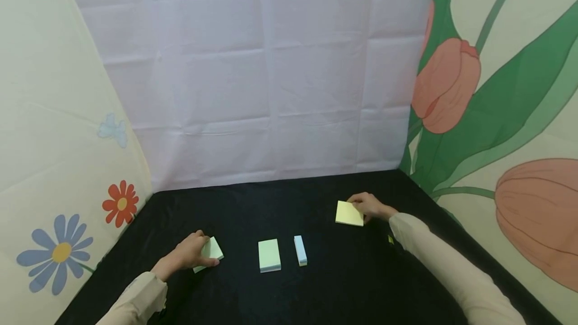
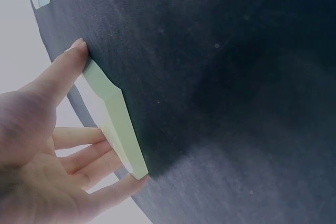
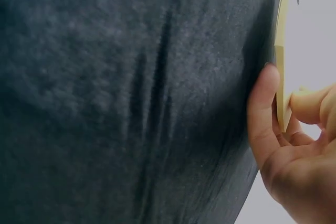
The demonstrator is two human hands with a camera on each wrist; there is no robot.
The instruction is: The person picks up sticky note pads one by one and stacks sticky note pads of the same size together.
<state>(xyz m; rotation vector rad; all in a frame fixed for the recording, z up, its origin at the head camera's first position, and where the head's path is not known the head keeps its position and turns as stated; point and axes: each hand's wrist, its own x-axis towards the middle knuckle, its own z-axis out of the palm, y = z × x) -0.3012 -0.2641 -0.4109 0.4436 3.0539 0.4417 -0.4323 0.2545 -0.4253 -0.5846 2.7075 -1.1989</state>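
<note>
At the left of the table my left hand [image 1: 189,252] grips a pale green sticky note pad [image 1: 212,249], thumb at one end and fingers at the other. The left wrist view shows the pad's edge [image 2: 124,132] low over the black cloth. Farther back on the right, my right hand [image 1: 370,205] pinches a square yellow sticky note pad [image 1: 348,213] by its right side. Thumb and fingers lie on opposite faces of that yellow pad [image 3: 283,77] in the right wrist view.
Between the hands lie a pale green pad stack [image 1: 269,252] with a bluish lower layer and a narrow light blue stack [image 1: 300,250] with a yellowish base. Black cloth [image 1: 280,295] covers the table. A white curtain [image 1: 271,74] hangs behind; flower-printed cloths flank both sides.
</note>
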